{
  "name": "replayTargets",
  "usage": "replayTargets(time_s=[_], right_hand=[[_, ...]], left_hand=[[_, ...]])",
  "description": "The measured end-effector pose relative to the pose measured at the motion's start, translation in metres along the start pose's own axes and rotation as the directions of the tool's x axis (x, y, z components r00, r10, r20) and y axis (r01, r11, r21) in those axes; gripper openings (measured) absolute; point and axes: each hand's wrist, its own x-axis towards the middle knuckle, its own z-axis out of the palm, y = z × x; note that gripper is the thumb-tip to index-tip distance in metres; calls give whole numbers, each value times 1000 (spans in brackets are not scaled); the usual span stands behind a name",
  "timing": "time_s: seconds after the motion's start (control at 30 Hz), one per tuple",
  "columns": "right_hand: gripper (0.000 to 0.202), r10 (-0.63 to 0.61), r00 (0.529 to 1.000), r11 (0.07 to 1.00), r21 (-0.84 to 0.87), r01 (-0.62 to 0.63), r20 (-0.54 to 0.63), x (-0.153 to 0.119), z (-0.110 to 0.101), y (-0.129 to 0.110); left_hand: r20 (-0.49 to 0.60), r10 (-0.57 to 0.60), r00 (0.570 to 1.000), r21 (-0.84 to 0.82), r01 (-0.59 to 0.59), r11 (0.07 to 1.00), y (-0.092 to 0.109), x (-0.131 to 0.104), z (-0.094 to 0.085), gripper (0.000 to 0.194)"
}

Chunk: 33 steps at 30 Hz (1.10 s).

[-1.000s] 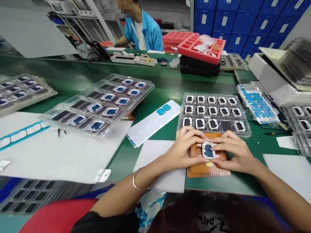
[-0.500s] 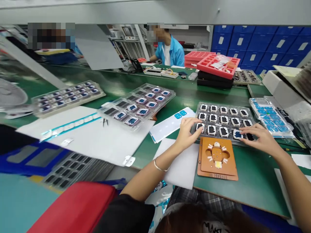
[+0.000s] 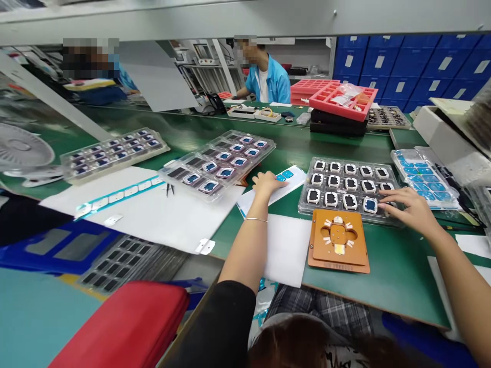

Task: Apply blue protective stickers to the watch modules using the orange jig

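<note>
My left hand is over the white sheet with blue stickers, its fingers near the two stickers; whether it pinches anything is too small to tell. At the right, my right hand has its fingers apart at the front right of a clear tray of white-framed square parts. Beside those fingers a blue-faced part sits in the tray's front row. An orange fixture with a cut-out middle lies in front of the tray. Left of the fixture is a white foam sheet.
Another clear tray of blue-faced parts stands left of centre, a further tray beyond it. Tweezers and a blue-edged strip lie on white foam. Blue film pieces are at the right. A person sits across the bench.
My left hand has moved left from the tray's front left corner to the stickered sheet. My right hand stays beside the blue-faced part. The view has shifted slightly.
</note>
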Motion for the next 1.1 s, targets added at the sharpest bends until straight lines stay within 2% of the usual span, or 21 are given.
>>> replayTargets(time_s=[0.2,0.43,0.63,0.77,0.87,0.97,1.03,1.1], right_hand=[[24,-146,987,984,-116,137,-68,-2,-5,-8],[20,-287,958,924,-263,279,7,-1,-10,-1],[24,-302,953,898,-341,280,-13,0,-15,-4],[24,-318,948,885,-359,297,1,1,-16,-3],[25,-338,941,875,-372,311,-8,1,-18,-3],[32,-313,950,871,-398,290,7,-2,-20,-2],[42,-259,965,873,-421,247,31,-5,-22,-1],[53,-203,978,875,-437,206,54,-7,-22,0]], left_hand=[[-104,-26,994,-11,25,1000,1,0,18,56],[-37,-64,997,-74,61,995,-4,14,14,53],[-25,-117,993,-153,112,982,-4,15,16,49],[-58,-107,993,-189,94,977,-2,11,17,44],[-90,-43,995,-195,24,980,-2,7,15,34],[-125,90,988,-193,-113,975,-2,-3,11,21],[-147,214,966,-200,-241,950,0,-14,5,21],[-171,363,916,-211,-394,894,3,-31,-2,27]])
